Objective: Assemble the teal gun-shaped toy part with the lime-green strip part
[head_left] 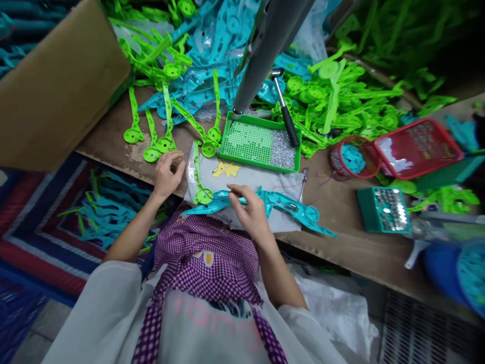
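My left hand (169, 174) hovers at the left edge of the work cloth (257, 179), its fingers curved and apart with nothing seen in them. Just beyond its fingertips lie green plastic arms with round ends (165, 145). Over a long blue plastic part (288, 203) is my right hand (250, 210), thumb and forefinger apart; whether it touches the part I cannot tell. The blue part lies across the cloth's near edge. Another green arm (197, 174) rests on the cloth between my hands, its round end close to the blue part's left portion.
A green tray (261, 163) holds small metal pieces, with a black-handled hammer (286, 114) on its right. Above it slants a thick grey post (265, 55). Red baskets (417, 149) and a teal box (369, 210) of metal discs stand right; a cardboard box (60, 86) stands left.
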### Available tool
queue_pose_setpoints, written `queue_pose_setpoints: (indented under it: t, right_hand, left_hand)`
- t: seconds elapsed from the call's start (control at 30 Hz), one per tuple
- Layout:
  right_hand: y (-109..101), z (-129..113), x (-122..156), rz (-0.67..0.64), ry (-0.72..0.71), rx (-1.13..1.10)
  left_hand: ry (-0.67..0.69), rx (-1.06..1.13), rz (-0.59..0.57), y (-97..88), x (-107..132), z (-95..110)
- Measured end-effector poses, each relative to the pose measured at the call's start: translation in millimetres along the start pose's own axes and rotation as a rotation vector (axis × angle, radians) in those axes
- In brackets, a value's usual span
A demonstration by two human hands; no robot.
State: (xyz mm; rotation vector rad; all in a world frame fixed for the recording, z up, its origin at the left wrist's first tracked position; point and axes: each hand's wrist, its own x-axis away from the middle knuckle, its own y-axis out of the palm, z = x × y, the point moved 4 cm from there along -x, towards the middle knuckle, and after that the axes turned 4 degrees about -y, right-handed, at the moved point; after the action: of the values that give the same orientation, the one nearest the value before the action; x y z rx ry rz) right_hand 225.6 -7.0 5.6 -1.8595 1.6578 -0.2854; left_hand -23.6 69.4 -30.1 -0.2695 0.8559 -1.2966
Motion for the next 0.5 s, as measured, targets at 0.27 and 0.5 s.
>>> queue_pose_setpoints:
  t: [0.27, 0.5]
  right_hand:
    - [-17, 19, 15, -0.061, -0.295, 0.465]
    - [-27, 3, 23, -0.017, -0.389, 0.462]
  left_hand:
    - [-0.001, -0.005, 0.043, -1.6, -4, 0]
    - [-0.076, 0.012, 0.162, -15.3, 6, 2]
